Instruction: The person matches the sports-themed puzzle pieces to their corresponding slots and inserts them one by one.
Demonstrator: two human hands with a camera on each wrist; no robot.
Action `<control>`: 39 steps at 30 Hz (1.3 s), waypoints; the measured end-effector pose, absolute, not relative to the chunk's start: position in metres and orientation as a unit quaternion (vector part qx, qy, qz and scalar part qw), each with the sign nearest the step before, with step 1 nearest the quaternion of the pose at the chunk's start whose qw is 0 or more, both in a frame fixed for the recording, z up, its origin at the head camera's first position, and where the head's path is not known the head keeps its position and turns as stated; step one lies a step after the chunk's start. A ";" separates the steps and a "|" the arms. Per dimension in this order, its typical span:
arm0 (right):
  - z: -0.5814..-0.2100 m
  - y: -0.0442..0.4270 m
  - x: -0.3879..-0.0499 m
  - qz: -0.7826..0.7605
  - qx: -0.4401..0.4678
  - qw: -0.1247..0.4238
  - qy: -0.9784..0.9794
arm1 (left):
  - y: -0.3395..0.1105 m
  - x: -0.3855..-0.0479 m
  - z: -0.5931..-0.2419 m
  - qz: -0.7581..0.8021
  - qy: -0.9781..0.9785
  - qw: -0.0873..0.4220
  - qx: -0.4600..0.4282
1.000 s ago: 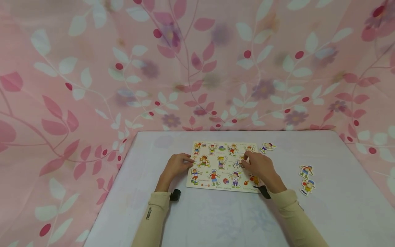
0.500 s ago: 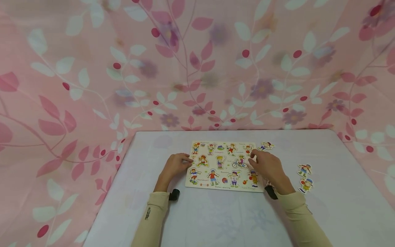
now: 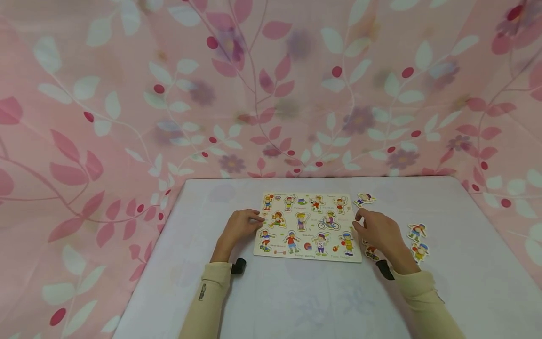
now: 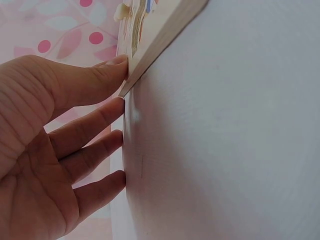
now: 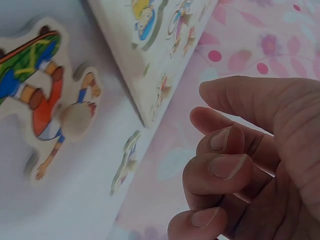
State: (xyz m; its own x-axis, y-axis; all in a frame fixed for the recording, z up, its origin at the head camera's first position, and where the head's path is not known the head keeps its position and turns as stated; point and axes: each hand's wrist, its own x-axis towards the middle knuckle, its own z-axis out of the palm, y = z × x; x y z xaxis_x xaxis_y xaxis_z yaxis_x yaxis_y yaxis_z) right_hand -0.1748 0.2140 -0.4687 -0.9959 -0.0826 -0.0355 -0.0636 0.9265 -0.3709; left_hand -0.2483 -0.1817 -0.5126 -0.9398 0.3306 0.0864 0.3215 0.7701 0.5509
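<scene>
A wooden peg puzzle board (image 3: 279, 235) with sports figures lies flat on the table. My left hand (image 3: 242, 228) is at its left edge; in the left wrist view the thumb (image 4: 107, 77) touches the board's edge, the other fingers extended against the tabletop. My right hand (image 3: 381, 233) hovers just off the board's right edge, fingers loosely bent and holding nothing. Below it lies a skateboarder puzzle piece (image 5: 50, 112) with a round knob, partly hidden by the hand in the head view. A cyclist piece (image 3: 329, 221) sits on the board near the right hand.
A loose figure piece (image 3: 364, 199) lies beyond the board's upper right corner. Two more pieces, one figure (image 3: 417, 232) and one in yellow (image 3: 419, 252), lie farther right. Pink floral cloth (image 3: 271, 94) hangs behind the white-covered table (image 3: 296, 301).
My right hand has moved right, from over the cyclist piece to beyond the board's edge, uncovering the board's right side. The left hand has stayed at the left edge.
</scene>
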 end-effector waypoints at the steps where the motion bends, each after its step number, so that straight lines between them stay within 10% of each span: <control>1: -0.469 0.215 -0.174 -0.187 -0.035 0.029 0.981 | -0.182 -0.248 -0.512 0.291 0.941 0.008 0.172; 39: -0.492 0.244 -0.141 -0.196 -0.012 0.114 0.974 | -0.181 -0.248 -0.515 0.294 0.942 0.021 0.162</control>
State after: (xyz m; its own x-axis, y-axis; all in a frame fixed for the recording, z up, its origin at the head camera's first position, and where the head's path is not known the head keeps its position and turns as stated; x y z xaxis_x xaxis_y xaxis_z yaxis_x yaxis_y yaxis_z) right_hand -0.1412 0.2438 -0.4915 -0.9739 -0.0682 -0.2166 0.0208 0.9231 -0.3839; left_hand -0.2479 -0.1814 -0.5147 -0.9465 0.3179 0.0556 0.2931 0.7745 0.5605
